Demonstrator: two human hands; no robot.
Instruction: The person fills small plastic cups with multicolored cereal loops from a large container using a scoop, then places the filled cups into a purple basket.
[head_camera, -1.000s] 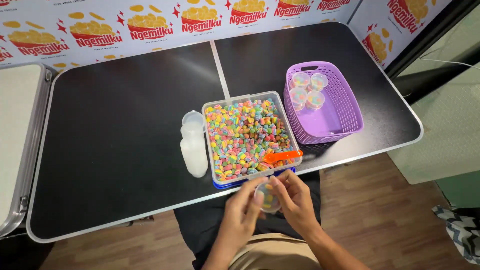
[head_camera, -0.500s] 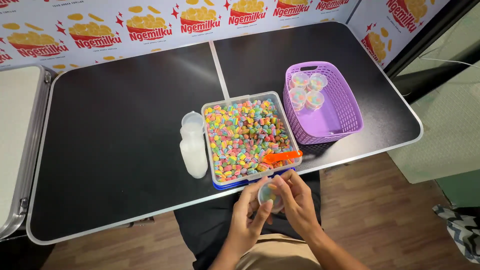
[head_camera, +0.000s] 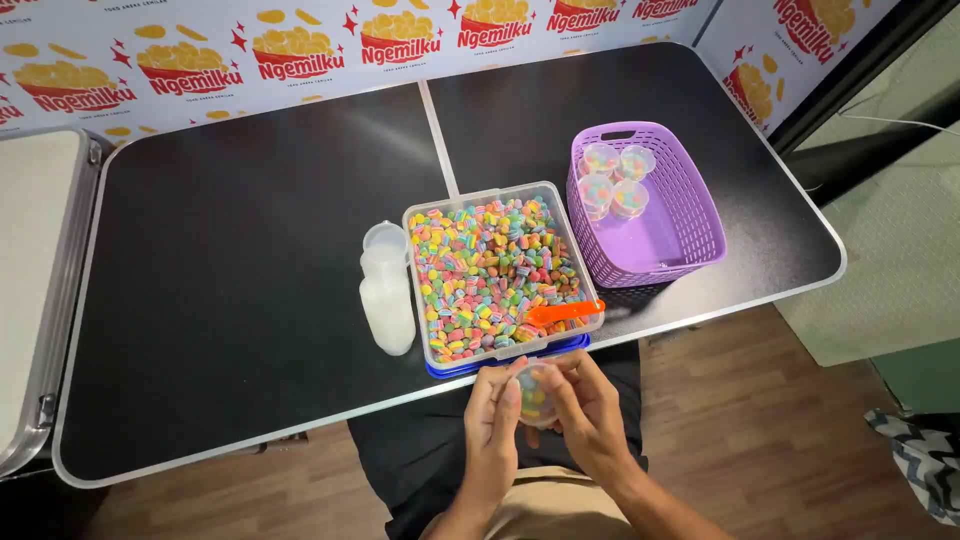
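Note:
Both my hands hold one small clear cup of colourful candy (head_camera: 535, 393) just below the table's front edge. My left hand (head_camera: 493, 415) grips its left side and my right hand (head_camera: 590, 410) covers its right side and top. Right above them stands a clear tub (head_camera: 415, 285) full of striped pastel candies, with an orange scoop (head_camera: 563, 312) lying on its front right corner. A purple basket (head_camera: 690, 215) to the right holds several filled, lidded cups (head_camera: 612, 177) at its far end.
A lying stack of empty clear cups (head_camera: 386, 287) rests left of the tub. The black folding table (head_camera: 220, 280) has a centre seam and a metal rim. A printed banner runs along the back. Wooden floor lies below; another table edge (head_camera: 40, 300) is at the left.
My hands have closed in on the small cup and lifted it slightly toward the table edge. Everything on the table has stayed in place.

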